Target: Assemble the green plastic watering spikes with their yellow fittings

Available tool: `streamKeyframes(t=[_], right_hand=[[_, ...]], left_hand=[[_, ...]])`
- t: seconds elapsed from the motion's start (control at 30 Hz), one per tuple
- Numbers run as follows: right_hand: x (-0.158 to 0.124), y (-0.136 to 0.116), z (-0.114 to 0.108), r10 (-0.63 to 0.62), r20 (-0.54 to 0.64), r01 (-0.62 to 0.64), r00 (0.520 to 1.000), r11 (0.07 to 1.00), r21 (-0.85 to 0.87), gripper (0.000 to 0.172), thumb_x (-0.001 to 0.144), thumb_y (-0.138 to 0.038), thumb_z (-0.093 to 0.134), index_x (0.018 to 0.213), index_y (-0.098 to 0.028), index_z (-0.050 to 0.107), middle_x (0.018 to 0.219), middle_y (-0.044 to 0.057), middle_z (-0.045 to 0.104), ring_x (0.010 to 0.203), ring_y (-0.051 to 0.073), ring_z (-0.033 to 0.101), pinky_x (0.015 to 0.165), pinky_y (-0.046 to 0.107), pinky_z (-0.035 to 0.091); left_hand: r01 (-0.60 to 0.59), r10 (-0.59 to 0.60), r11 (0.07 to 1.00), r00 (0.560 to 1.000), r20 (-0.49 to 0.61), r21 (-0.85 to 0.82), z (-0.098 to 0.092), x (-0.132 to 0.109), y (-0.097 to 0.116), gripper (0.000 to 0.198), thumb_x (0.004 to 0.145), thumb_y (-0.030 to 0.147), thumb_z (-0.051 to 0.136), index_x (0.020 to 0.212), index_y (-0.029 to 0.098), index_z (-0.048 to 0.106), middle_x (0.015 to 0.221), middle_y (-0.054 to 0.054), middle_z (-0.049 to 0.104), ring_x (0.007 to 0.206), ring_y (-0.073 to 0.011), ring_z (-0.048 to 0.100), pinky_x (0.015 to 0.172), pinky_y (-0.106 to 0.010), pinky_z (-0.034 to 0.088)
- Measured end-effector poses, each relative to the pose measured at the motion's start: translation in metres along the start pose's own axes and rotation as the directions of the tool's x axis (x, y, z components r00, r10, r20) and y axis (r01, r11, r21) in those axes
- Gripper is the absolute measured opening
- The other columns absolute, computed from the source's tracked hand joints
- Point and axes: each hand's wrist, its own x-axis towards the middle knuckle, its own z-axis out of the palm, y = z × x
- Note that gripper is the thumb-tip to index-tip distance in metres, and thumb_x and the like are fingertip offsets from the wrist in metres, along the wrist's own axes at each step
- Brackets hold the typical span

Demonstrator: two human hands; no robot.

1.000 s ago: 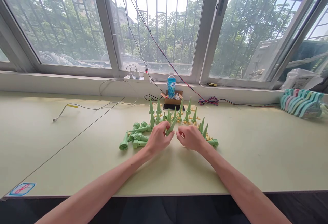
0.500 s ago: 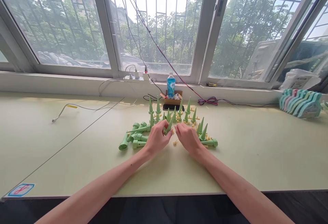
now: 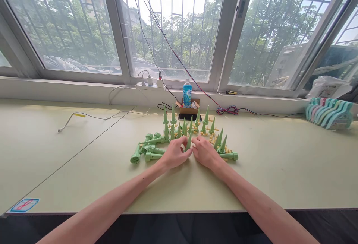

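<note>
My left hand is closed around a green plant-watering spike, its pointed end up. Close beside it, my right hand has its fingers pinched together near the spike's lower end. What those fingers hold, if anything, is hidden. Several more green spikes stand upright behind both hands, with small yellow valve pieces scattered among them. To the left of my left hand lies a pile of green spikes with ribbed caps. Another capped spike lies by my right wrist.
Behind the spikes are a dark phone and a small cardboard box with a blue bottle. A bundled cable lies along the sill. Pastel hangers sit at far right; a white cable runs across the left.
My left hand has shifted slightly right with the spike, now more upright. My right hand has lowered and come closer to it. The loose yellow piece between the hands no longer shows.
</note>
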Motion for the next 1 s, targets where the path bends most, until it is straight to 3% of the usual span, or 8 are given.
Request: streamKeyframes(t=[0.23,0.4,1.0], right_hand=[[0.0002,0.0041,0.0018,0.019,0.008,-0.020,1.000,0.987,0.160,0.015,0.086,-0.008,0.044,0.090,-0.016,0.056,0.089,0.006,0.049,0.073,0.014,0.050,0.066,0.024,0.040],[0.0003,0.0060,0.0043,0.057,0.002,-0.056,0.998,0.977,0.208,0.018,0.086,-0.008,0.045,0.098,-0.014,0.057,0.094,0.008,0.050,0.077,0.015,0.052,0.069,0.024,0.041],[0.0004,0.0080,0.0049,0.036,-0.005,-0.034,0.999,0.973,0.226,0.018,0.084,-0.008,0.046,0.096,-0.015,0.057,0.089,0.007,0.053,0.076,0.016,0.052,0.070,0.025,0.041]], left_hand=[[-0.051,0.047,0.996,0.997,0.059,0.077,0.0046,-0.0001,-0.0082,0.022,0.080,0.029,0.054,0.068,0.020,0.037,0.061,0.005,0.044,0.049,-0.0089,0.038,0.047,-0.023,0.028],[-0.072,0.065,0.994,0.994,0.092,0.080,0.0043,0.0004,-0.0095,0.017,0.083,0.029,0.051,0.070,0.019,0.045,0.070,0.001,0.051,0.059,-0.0119,0.045,0.053,-0.024,0.037],[-0.057,0.057,0.994,0.998,-0.005,0.097,0.0031,0.0005,-0.0065,0.022,0.081,0.026,0.055,0.065,0.020,0.043,0.068,0.000,0.049,0.057,-0.0131,0.046,0.055,-0.027,0.037]])
